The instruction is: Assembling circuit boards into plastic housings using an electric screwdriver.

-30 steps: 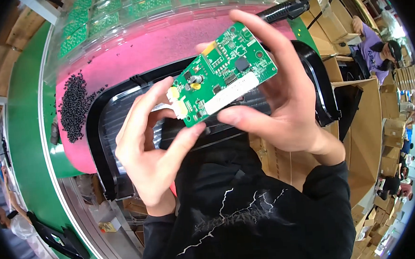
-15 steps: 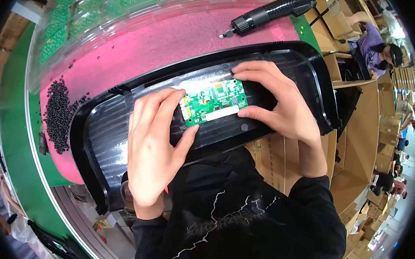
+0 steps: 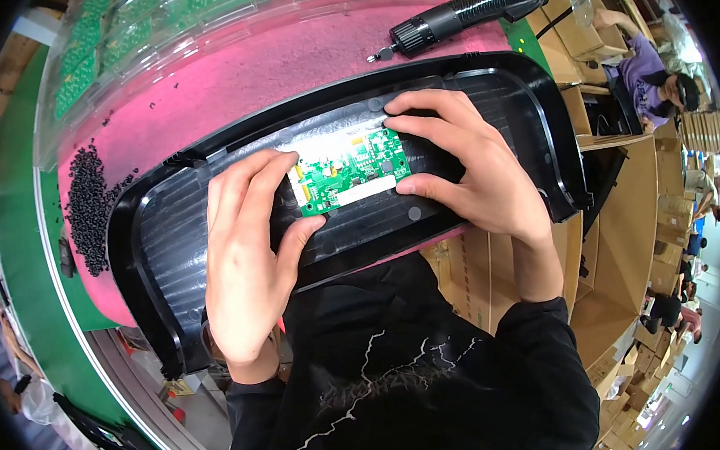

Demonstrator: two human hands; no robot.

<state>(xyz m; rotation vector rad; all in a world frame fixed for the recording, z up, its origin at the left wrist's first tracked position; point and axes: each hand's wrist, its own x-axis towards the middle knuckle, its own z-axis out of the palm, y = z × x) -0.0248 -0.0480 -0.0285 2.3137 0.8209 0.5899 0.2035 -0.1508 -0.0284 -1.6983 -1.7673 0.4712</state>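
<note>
A green circuit board (image 3: 348,170) with white connectors along its edges lies in the middle of a black plastic housing (image 3: 183,236), a long curved shell with raised walls. My left hand (image 3: 250,240) grips the board's left end, thumb at the near corner and fingertips at the far one. At the right end, my right hand (image 3: 480,160) holds it the same way, thumb near and fingers on the far edge. Whether the board rests fully on the housing floor I cannot tell.
A black electric screwdriver (image 3: 463,19) lies on the pink mat (image 3: 244,75) beyond the housing. Small black screws (image 3: 91,208) are heaped at the left. Clear trays (image 3: 158,31) with green boards stand at the back. Cardboard boxes (image 3: 609,251) are on the right, and a person in purple (image 3: 643,76) is farther off.
Everything appears shifted slightly left in view. Both hands stay on the circuit board's ends, and its position in the housing looks nearly the same.
</note>
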